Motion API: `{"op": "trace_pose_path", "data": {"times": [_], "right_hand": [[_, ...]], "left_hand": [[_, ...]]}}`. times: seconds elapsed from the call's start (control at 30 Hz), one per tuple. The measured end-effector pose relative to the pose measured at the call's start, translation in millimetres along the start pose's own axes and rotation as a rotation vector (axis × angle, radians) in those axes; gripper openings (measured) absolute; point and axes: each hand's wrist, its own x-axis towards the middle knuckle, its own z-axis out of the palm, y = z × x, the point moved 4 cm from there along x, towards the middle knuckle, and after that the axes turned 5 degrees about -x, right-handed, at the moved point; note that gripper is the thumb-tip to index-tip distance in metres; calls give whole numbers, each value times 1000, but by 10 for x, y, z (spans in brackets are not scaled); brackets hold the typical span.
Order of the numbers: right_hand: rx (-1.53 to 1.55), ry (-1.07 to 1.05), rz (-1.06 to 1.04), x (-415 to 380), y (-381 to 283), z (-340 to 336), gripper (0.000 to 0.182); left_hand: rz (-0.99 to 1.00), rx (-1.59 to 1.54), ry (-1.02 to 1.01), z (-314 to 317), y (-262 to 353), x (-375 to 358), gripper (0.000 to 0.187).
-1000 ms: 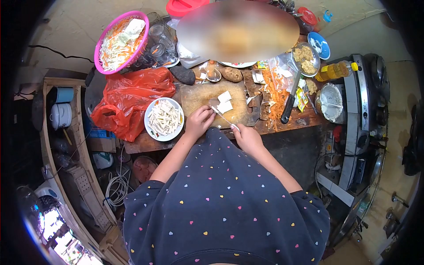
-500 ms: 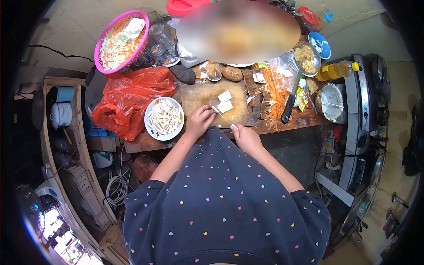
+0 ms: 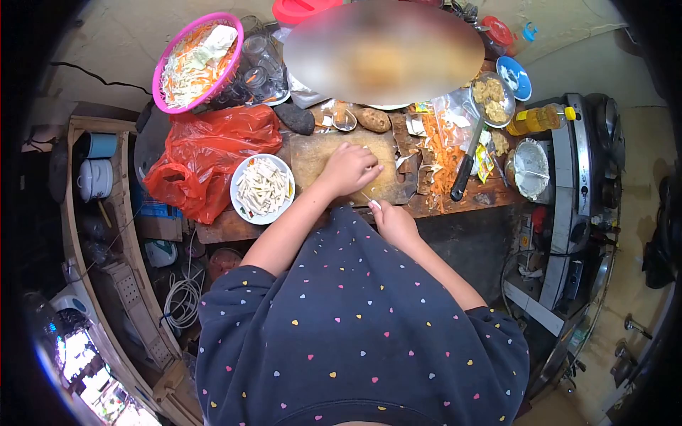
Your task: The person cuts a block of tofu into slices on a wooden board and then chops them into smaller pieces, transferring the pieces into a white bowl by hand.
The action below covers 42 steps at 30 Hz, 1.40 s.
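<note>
A worn wooden cutting board [image 3: 312, 153] lies in front of me. My left hand [image 3: 351, 170] is over its middle, fingers bent and close together, covering most of the white pieces there; what it grips is hidden. My right hand [image 3: 395, 224] is closed on the light handle of a small knife [image 3: 366, 197] at the board's front edge, its blade pointing toward my left hand. Left of the board stands a white bowl [image 3: 263, 190] of cut white strips.
A red plastic bag [image 3: 213, 156] lies at the left, below a pink basket [image 3: 160, 67] of shredded vegetables. Right of the board are orange shreds [image 3: 444, 167], a large black-handled knife [image 3: 464, 170], an oil bottle [image 3: 538, 119] and a metal bowl [image 3: 531, 168]. A dark stone [image 3: 295, 119] and a potato [image 3: 374, 120] lie behind.
My left hand has moved forward and right from the knife's tip onto the board, over the white pieces. My right hand still holds the knife near the same place.
</note>
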Motion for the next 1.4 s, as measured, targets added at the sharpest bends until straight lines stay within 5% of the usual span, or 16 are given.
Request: {"op": "trace_pose_path", "data": {"times": [0.13,0.23,0.43,1.4], "right_hand": [[-2,5,-4,13,22,24,45],[-6,17,-7,7,22,37,45],[-14,63,-34,15,41,61,45],[-11,64,-52,39,61,109,45]], "left_hand": [[-19,111,-201,155,-40,58,33],[72,117,-16,144,-21,37,33],[4,84,-202,196,-70,62,31],[5,133,-228,191,-81,56,35]]}}
